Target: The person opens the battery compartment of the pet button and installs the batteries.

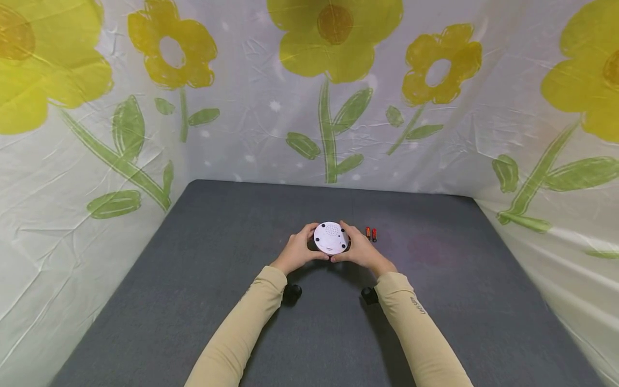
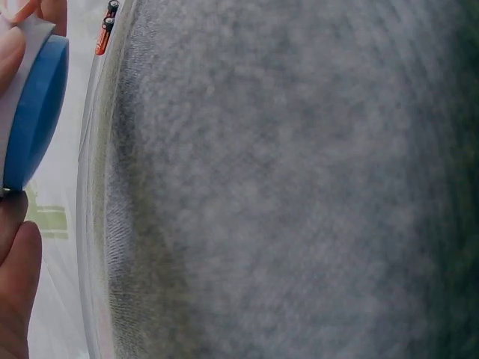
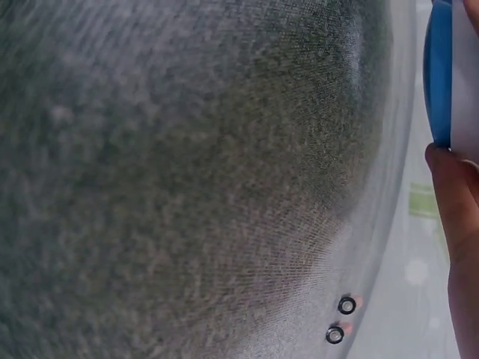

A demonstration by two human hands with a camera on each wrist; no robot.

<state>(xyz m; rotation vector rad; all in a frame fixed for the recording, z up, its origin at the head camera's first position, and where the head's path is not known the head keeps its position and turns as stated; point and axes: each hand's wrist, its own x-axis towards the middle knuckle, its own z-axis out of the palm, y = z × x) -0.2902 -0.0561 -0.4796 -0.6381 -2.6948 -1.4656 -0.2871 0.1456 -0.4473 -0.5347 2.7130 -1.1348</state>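
Observation:
Both hands hold a round device [image 1: 331,238] between them above the table. Its white face, with a patch of small holes and several black feet near the rim, is turned up toward the head camera. The left hand [image 1: 296,250] grips the left edge, and the right hand [image 1: 364,251] grips the right edge. A blue domed side [image 2: 39,112] shows beneath the white part in the left wrist view; the same blue side [image 3: 439,75] appears in the right wrist view. Two red-and-black batteries [image 1: 371,234] lie just right of the right hand.
A dark grey cloth-covered table [image 1: 193,312] spreads under the hands. White sheeting [image 1: 251,140] printed with yellow flowers hangs behind it and at both sides. A black wrist camera [image 1: 292,294] sits at the left wrist, and another wrist camera [image 1: 369,295] at the right.

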